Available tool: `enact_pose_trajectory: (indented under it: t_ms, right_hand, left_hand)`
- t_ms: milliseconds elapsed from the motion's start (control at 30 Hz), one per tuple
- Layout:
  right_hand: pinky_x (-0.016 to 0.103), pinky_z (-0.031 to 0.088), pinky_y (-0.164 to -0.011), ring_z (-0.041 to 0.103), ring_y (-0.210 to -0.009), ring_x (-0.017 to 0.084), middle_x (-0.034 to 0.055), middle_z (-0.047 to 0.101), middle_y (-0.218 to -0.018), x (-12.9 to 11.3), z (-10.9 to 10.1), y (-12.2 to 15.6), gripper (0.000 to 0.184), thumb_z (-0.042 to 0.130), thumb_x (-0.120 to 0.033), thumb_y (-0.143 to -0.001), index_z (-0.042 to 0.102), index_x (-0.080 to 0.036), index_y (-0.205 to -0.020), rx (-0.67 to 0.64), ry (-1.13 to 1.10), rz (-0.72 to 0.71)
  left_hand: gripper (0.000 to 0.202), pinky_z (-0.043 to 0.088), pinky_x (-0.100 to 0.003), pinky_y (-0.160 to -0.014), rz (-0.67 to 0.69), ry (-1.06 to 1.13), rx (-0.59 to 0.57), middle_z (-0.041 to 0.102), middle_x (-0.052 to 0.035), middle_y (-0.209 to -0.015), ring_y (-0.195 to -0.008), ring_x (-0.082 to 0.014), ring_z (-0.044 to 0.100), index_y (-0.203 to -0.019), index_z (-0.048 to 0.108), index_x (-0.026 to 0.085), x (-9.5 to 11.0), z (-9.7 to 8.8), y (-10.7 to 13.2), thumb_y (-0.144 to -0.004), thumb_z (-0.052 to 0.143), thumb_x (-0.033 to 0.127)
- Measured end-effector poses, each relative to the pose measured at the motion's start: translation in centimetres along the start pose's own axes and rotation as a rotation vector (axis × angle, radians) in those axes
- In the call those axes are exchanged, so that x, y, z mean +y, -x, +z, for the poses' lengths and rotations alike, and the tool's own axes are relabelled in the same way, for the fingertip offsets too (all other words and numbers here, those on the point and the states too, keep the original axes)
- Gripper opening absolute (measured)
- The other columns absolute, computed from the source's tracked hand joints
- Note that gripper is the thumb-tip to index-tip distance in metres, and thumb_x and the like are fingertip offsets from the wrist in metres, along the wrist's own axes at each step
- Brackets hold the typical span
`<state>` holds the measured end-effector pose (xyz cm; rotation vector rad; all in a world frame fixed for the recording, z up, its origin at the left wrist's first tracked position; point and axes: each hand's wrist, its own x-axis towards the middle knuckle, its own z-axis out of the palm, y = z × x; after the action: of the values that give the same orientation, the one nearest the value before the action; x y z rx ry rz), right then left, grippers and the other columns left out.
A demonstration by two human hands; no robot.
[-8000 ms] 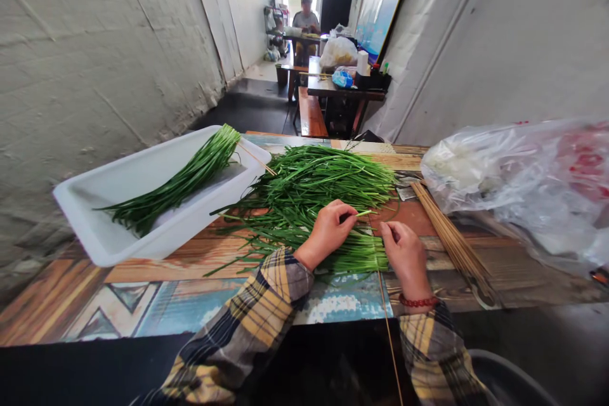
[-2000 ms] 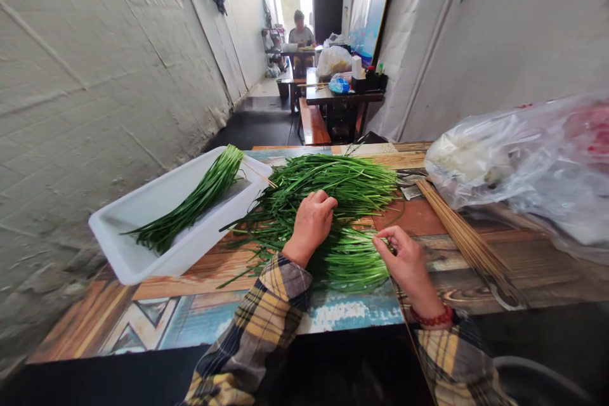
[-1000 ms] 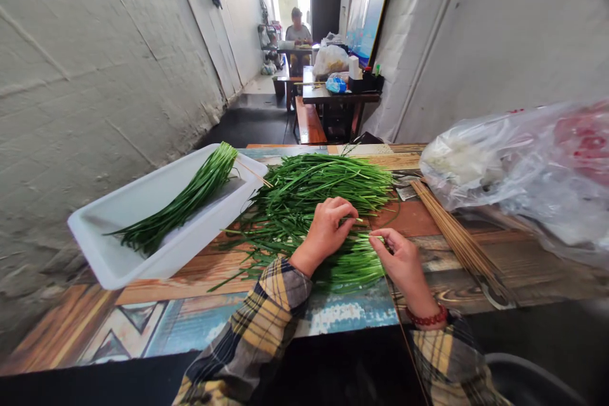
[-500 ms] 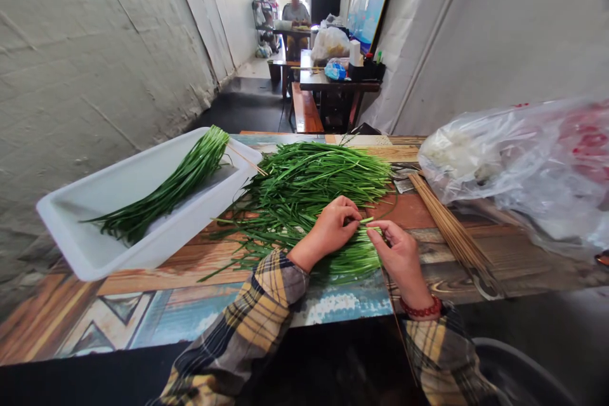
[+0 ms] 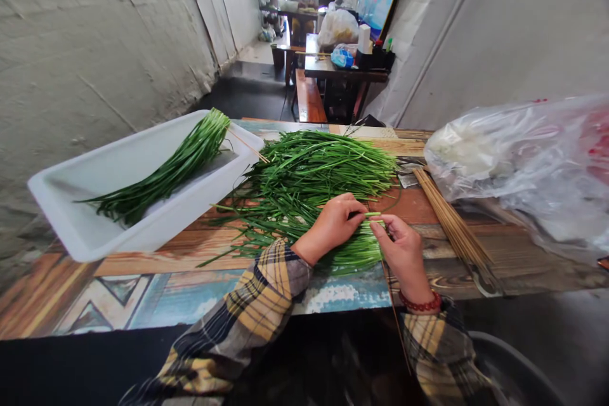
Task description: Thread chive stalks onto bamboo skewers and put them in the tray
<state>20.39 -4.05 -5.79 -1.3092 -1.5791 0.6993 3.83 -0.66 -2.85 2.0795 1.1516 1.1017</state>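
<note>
Resting at your left, the white tray (image 5: 133, 153) holds one green bundle (image 5: 190, 147). Next comes the large green pile (image 5: 323, 162), loose on the table (image 5: 166, 261). Two seconds ago your left hand (image 5: 328, 227) was over this pile; now it is close beside your other hand, and its thumb and fingers pinch one green stalk (image 5: 372, 214). So I judge that the stalk is already brought to where both hands can work on it, above the smaller bunch (image 5: 358, 255). A thin stick (image 5: 394, 314) reaches past the table edge. Your right hand (image 5: 402, 248) has thumb and forefinger nearly closed at the stalk's end; whether they grip it, I cannot tell. Farther right lie brown sticks (image 5: 451, 228) and a plastic bag (image 5: 514, 171).
</note>
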Motion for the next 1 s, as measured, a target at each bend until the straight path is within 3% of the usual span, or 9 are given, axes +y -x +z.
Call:
enact_pose_trajectory:
  t_ms: [1000]
  right_hand:
    - [0.028, 0.049, -0.065, 0.063, -0.071, 0.018, 0.0049, 0.071, -0.082, 0.05, 0.06, 0.07, 0.029, 0.061, -0.044, -0.081, 0.068, -0.017, -0.090, -0.030, -0.060, 0.084]
  left_hand:
    - [0.013, 0.041, -0.022, -0.062, -0.039, 0.042, 0.015, 0.062, -0.0021, -0.069, -0.068, -0.0115, 0.056, -0.074, 0.071, 0.014, 0.23, 0.02, 0.24, -0.077, 0.060, 0.009]
